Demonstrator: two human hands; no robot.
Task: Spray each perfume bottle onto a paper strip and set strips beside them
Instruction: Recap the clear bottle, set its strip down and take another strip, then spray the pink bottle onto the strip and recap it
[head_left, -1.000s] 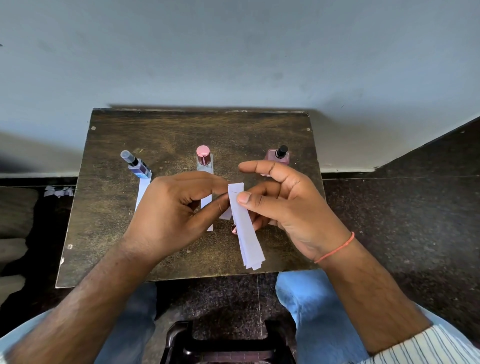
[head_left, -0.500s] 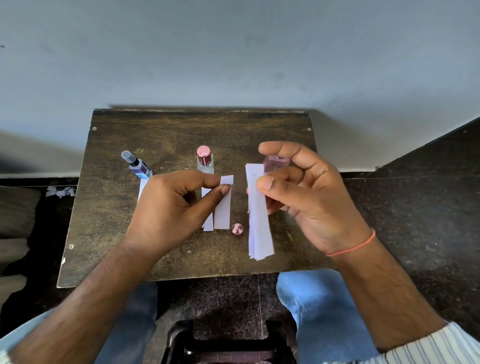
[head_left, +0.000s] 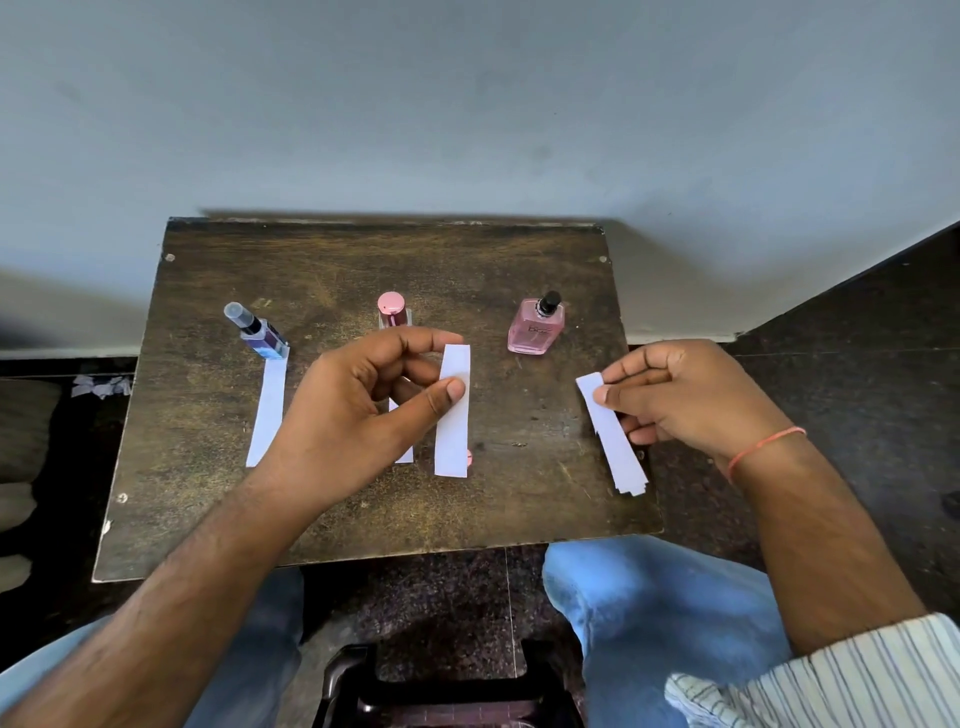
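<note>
left hand (head_left: 358, 415) pinches single strip (head_left: 453, 410) | right hand (head_left: 685, 395) pinches strip stack (head_left: 615, 447) (edges fanned)

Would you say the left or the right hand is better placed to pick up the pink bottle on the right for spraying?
Probably the right hand: it is nearer the pink bottle, though it pinches spare strips.

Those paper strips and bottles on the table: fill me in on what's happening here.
A person seated at a small wooden table is testing perfumes on paper. The left hand pinches a single strip, while the right hand holds a small stack of strips off to the side. Three bottles stand in a row: a blue bottle, a pink-capped bottle and a pink flat bottle. One strip already lies by the blue bottle.
</note>
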